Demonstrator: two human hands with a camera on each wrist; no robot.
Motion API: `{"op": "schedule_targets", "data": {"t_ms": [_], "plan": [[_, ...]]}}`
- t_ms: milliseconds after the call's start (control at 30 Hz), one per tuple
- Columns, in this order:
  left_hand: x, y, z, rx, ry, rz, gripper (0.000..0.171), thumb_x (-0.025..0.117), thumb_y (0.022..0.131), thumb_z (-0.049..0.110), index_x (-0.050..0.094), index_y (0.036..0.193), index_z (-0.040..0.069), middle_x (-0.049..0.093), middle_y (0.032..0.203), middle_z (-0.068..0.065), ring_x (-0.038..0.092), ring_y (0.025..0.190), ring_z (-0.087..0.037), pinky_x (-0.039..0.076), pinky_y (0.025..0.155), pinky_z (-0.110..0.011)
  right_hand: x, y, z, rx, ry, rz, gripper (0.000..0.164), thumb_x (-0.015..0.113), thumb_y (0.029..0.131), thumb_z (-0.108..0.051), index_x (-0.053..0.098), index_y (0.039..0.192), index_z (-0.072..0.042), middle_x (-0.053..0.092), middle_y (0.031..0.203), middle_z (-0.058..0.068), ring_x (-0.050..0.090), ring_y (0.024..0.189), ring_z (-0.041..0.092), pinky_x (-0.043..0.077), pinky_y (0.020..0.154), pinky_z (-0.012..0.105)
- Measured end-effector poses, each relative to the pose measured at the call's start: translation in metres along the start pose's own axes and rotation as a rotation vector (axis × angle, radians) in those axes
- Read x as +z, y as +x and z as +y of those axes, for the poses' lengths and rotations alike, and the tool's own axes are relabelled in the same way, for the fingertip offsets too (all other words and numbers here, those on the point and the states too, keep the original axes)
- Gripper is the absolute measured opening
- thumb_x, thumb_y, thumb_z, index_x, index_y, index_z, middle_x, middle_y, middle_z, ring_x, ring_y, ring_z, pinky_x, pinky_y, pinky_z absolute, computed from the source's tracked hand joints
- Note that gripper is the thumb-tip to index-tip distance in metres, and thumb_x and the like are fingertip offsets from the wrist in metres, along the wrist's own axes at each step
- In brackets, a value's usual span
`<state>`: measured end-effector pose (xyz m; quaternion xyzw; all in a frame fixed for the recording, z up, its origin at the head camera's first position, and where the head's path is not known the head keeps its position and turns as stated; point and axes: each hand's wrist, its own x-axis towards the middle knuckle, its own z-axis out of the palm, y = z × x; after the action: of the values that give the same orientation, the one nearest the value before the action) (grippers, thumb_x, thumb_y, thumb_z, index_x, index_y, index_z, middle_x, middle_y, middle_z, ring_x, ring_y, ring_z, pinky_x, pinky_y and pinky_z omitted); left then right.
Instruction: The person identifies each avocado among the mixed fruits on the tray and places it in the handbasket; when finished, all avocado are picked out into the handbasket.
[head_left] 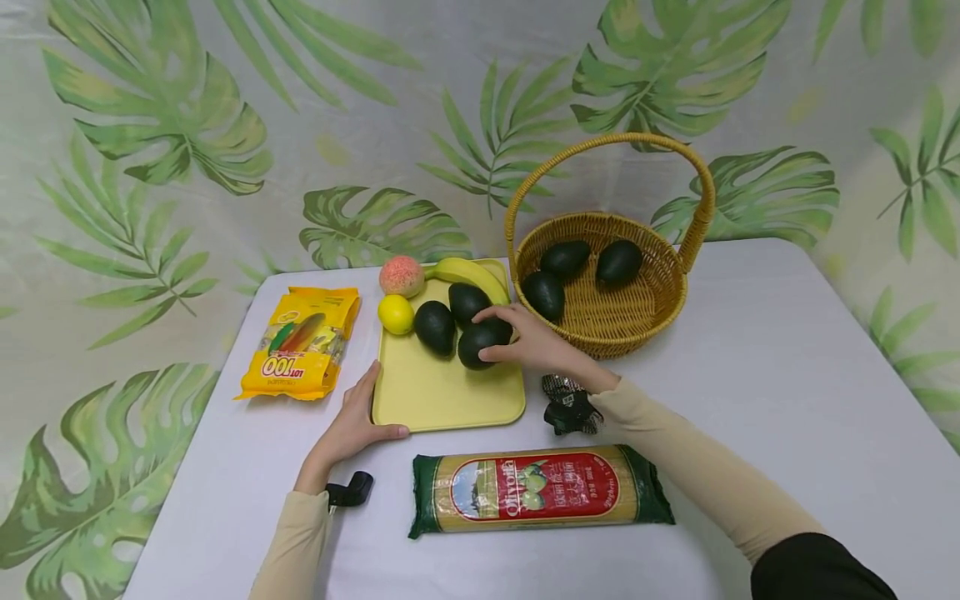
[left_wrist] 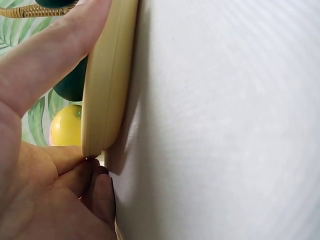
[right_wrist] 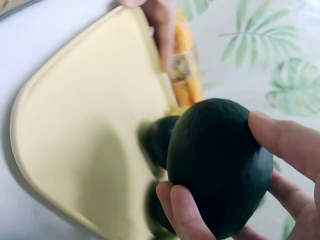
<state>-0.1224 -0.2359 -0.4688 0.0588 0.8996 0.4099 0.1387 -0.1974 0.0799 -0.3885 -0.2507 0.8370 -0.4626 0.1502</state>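
Observation:
My right hand (head_left: 517,337) grips a dark avocado (right_wrist: 220,165) between thumb and fingertips, over the yellow tray (head_left: 450,408). Two more avocados (head_left: 435,328) lie on the tray just behind it. At the tray's back are a banana (head_left: 468,275), a pinkish peach (head_left: 401,276) and a yellow lemon (head_left: 396,314). My left hand (head_left: 358,417) rests against the tray's front left corner, its thumb along the front side and its fingers along the left side; the left wrist view shows the thumb (left_wrist: 60,47) touching the rim.
A wicker basket (head_left: 630,329) with a tall handle stands at the back right, three avocados inside. Left of the tray lies a yellow candy bag (head_left: 300,343). A spaghetti pack (head_left: 536,489) lies in front, and a crumpled black packet (head_left: 572,408) sits beside my right forearm.

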Motion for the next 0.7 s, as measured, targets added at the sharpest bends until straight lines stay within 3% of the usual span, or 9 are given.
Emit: {"op": "schedule_targets", "data": {"t_ms": [267,400,533,633,700], "plan": [[0.0,0.0,0.0,-0.008,0.002,0.001,0.118,0.082,0.074,0.038,0.001,0.154,0.005,0.004,0.158,-0.02,0.008,0.139,-0.038,0.015,0.108,-0.057,-0.045,-0.025,-0.004,-0.067,0.043,-0.006,0.048,0.07,0.088,-0.023,0.054,0.132,-0.014,0.037,0.138,0.013,0.038,0.122,0.028,0.041,0.095,0.049],[0.0,0.001,-0.001,-0.01,0.008,0.003,0.119,0.083,0.073,0.038,0.001,0.153,0.005,0.004,0.158,-0.02,0.008,0.139,-0.038,0.016,0.108,-0.057,-0.071,-0.035,0.002,-0.036,0.04,0.019,0.048,0.069,0.09,-0.025,0.052,0.134,-0.016,0.033,0.144,0.011,0.033,0.13,0.028,0.038,0.099,0.049],[0.0,0.0,0.0,-0.006,0.005,0.004,0.119,0.083,0.073,0.038,0.001,0.153,0.004,0.004,0.158,-0.02,0.007,0.139,-0.038,0.016,0.108,-0.057,-0.097,-0.043,0.014,0.027,0.003,0.06,0.049,0.068,0.09,-0.027,0.051,0.135,-0.017,0.032,0.146,0.009,0.026,0.135,0.029,0.028,0.105,0.054],[0.0,0.0,0.0,-0.009,0.008,0.002,0.119,0.083,0.073,0.038,0.001,0.153,0.004,0.005,0.158,-0.02,0.007,0.139,-0.038,0.016,0.108,-0.057,-0.114,-0.045,0.027,0.078,0.008,0.072,0.05,0.067,0.091,-0.028,0.05,0.136,-0.017,0.031,0.147,0.009,0.039,0.128,0.03,0.031,0.103,0.054],[0.0,0.0,0.001,-0.012,0.008,0.0,0.119,0.083,0.073,0.038,0.001,0.153,0.005,0.005,0.158,-0.02,0.007,0.139,-0.038,0.016,0.108,-0.057,-0.123,-0.044,0.037,0.105,0.027,0.067,0.05,0.067,0.091,-0.028,0.049,0.137,-0.016,0.028,0.147,0.009,0.05,0.117,0.031,0.039,0.098,0.05]]}}
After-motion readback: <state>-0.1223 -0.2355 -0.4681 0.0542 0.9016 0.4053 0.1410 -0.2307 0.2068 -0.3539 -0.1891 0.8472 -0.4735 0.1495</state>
